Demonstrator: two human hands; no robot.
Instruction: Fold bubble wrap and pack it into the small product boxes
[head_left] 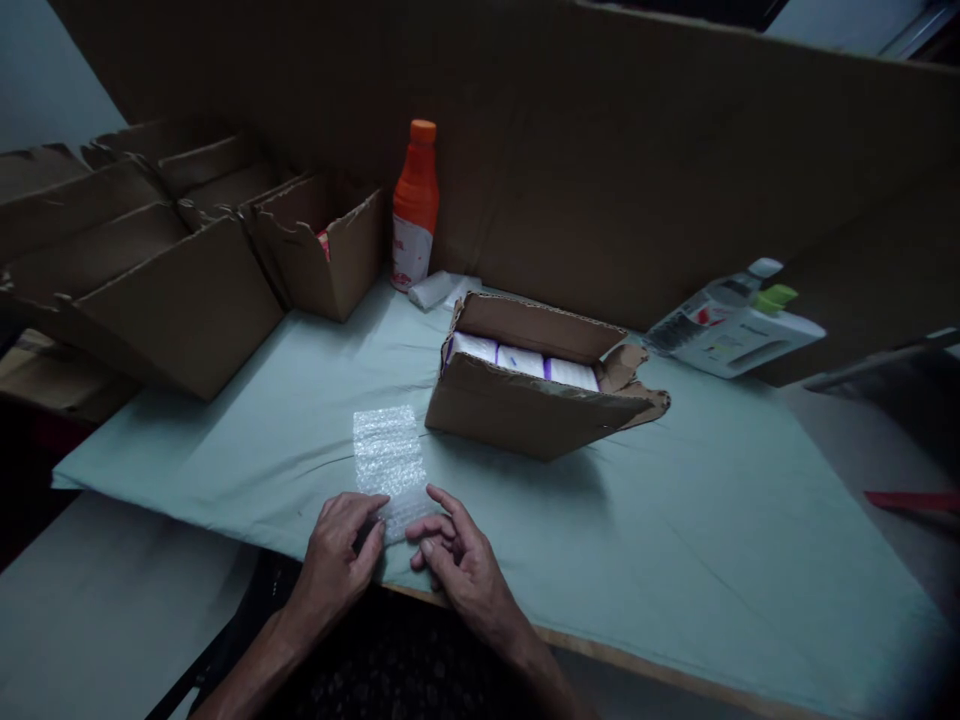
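Note:
A sheet of clear bubble wrap (388,450) lies on the cloth near the table's front edge, its near end between my two hands. My left hand (337,548) rests at its left side, thumb and fingers apart, fingertips at the wrap's edge. Over at the right side, my right hand (469,575) has its index finger stretched along the wrap. Its other fingers are loosely bent, with the thumb close to them. Neither hand shows a grip on the sheet. Just beyond stands an open cardboard box (517,420) holding white packs with purple edges (521,362).
Several open cardboard boxes (187,300) line the left side. An orange bottle (417,200) stands at the back beside a crumpled clear plastic piece (442,290). A clear bottle (705,305) and a white jug (750,340) lean at back right. A cardboard panel (562,160) closes the back.

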